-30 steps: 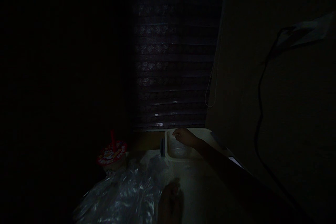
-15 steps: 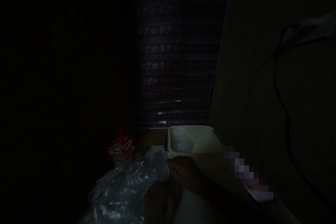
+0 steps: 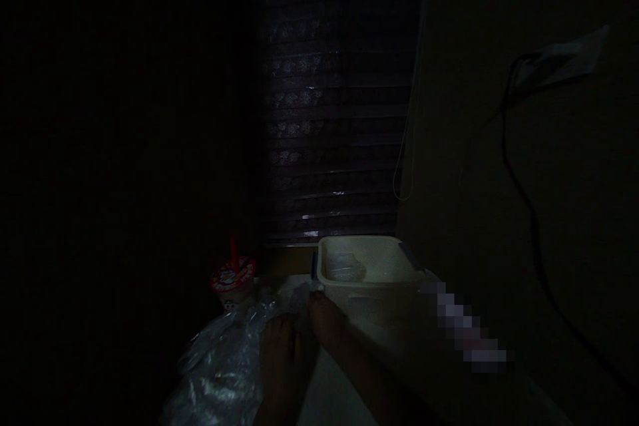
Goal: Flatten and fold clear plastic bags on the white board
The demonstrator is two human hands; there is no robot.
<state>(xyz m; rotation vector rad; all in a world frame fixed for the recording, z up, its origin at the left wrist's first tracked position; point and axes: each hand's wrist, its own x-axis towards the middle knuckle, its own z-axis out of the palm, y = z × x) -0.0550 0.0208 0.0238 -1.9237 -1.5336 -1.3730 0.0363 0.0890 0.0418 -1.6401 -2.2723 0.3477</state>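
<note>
In the dim light, clear crinkled plastic, apparently a bag [image 3: 219, 373], lies in a shiny heap at the lower left. My left hand [image 3: 282, 349] is closed at its right side, fingers curled on the plastic. Just to the right, my right hand [image 3: 327, 319] is also closed, its fingertips at the far end of the same plastic and hidden in shadow. Right behind that hand stands a cream plastic bin [image 3: 384, 293], with a clear piece of plastic [image 3: 344, 267] inside it.
A lidded drink cup [image 3: 233, 277] with a red straw stands left of the bin. Behind is a dark slatted blind [image 3: 339, 126] with a hanging cord. A black cable [image 3: 534, 233] runs down the right wall. A pixelated item lies to the right.
My left hand has moved up and left, away from my right hand. My right hand has drawn slightly left and down from the bin's front. The view has shifted slightly.
</note>
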